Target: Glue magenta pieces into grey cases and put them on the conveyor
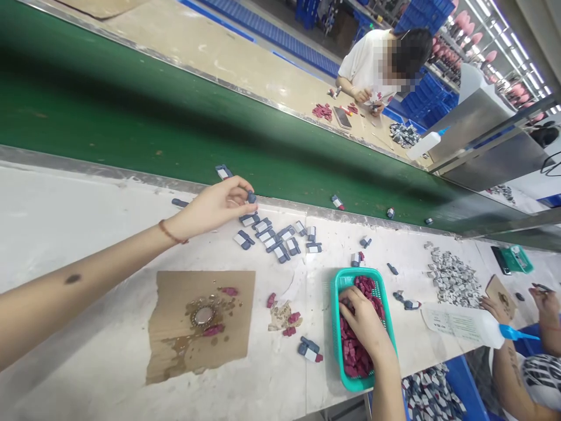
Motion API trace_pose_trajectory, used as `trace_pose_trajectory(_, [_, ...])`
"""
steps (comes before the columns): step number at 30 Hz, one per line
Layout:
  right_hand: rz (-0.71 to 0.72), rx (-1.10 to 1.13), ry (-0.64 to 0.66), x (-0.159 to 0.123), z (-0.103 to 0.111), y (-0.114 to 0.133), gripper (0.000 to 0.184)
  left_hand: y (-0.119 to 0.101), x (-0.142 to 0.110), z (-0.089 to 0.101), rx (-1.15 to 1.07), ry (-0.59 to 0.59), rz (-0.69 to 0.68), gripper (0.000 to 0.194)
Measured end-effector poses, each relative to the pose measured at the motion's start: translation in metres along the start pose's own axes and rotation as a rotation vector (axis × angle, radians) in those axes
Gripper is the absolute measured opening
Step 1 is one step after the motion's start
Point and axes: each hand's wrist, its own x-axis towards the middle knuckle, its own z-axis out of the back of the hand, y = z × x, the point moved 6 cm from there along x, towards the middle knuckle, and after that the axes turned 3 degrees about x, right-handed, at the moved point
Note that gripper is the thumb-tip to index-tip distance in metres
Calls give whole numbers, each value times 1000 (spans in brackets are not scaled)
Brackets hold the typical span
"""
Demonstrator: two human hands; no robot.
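the right hand (363, 316) dips, fingers bent, into a green basket (336, 336) of red bits (356, 355) (whether it grips one, i cannot tell). farther off, the left hand (219, 202) pinches a blue bit (251, 197) near clustered blocks (266, 235). beyond lies a green belt (175, 117), then a co-worker (362, 58).

Left hand (219, 200): pinches a dark blue piece (251, 197) by the table (87, 216) edge.
Right hand (363, 313): dips into the teal basket (337, 333) of maroon pieces (356, 358).
Blue-and-white pieces (266, 235): clustered near the left hand.
Cardboard (166, 310): flat, stained, bearing two maroon bits (213, 330).
Bottle (464, 324): right of the basket, blue-nozzled.
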Motion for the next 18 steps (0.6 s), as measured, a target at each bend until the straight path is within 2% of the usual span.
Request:
trace_pose_trajectory(4, [-100, 263, -113, -6, 6, -5, 13, 9, -44, 4, -244, 42, 193, 43])
trace_pose_trajectory(7, [-164, 492, -258, -16, 9, -3, 29, 22, -74, 5, -292, 97, 307, 40])
trace_pose_trajectory(9, [-168, 580, -282, -19, 4, 5, 32, 31, -91, 5, -322, 108, 366, 37])
trace_pose_trajectory(14, [-144, 886, -246, -10, -29, 39, 23, 44, -127, 3, -436, 95, 480, 31])
trace_pose_trajectory(18, [-159, 1044, -122, 6, -68, 68, 26, 51, -149, 2, -521, 117, 546, 34])
